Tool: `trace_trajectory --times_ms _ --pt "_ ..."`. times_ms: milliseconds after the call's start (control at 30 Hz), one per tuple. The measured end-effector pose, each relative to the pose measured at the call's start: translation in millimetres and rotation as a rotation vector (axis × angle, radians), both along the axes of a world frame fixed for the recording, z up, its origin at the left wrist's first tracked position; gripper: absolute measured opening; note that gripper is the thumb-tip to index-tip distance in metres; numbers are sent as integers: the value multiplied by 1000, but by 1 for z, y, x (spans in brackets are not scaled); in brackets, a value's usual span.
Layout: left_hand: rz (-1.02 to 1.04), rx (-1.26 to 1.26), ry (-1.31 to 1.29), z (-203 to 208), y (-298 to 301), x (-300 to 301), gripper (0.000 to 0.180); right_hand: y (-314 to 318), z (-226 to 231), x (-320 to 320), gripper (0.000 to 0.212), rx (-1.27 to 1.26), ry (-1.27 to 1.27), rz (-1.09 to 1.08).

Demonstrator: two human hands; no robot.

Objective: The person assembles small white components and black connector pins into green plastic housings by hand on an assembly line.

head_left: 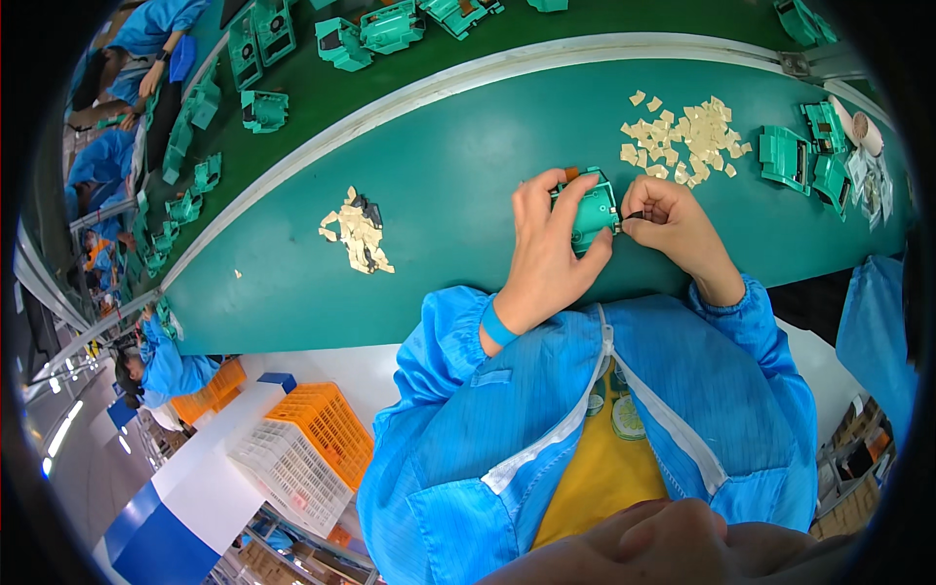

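Note:
My left hand (546,255) is wrapped round a green plastic housing (591,214), with its thumb at the near edge and its fingers over the far left side. A bit of orange shows by the fingertips at the housing's top left. At the housing's right edge, my right hand (675,226) pinches a small black piece (635,215) between thumb and forefinger. Whether that piece touches the housing is hard to make out. Just beyond my right hand lies a scattered pile of small cream-coloured pieces (694,136).
A second heap of cream pieces (357,239) with some black bits lies left on the green table (448,185). Green housings (783,158) and clear bags (868,185) sit at the right. Past a pale rail (429,97), a belt carries several housings (264,110). Co-workers (175,361) sit at left.

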State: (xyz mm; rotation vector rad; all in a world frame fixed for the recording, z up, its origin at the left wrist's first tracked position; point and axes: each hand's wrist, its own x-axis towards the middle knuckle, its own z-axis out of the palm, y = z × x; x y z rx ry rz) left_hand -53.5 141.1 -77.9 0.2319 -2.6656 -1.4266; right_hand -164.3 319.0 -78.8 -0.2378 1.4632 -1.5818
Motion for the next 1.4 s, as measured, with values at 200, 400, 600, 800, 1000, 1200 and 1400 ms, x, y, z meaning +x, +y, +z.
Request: trace_trajectory --times_ms 200,400,600,800,1000,1200,1400 --pt "13 10 3 1 2 -2 56 -2 0 -1 14 29 13 4" --pt "19 9 -11 1 1 -2 55 -3 -1 -1 13 61 38 10" --pt "18 -7 -15 0 2 -2 55 -4 -3 -3 14 71 44 21" --pt "26 -31 -28 -1 3 -2 55 -5 -1 -4 15 65 49 22" --pt "43 -19 -44 -1 5 -4 56 -2 24 -7 14 292 250 85" --pt "44 -44 -42 0 5 -5 53 1 42 8 29 555 655 18" --pt "32 -60 -32 -2 4 -5 55 4 36 -3 24 460 421 -27"
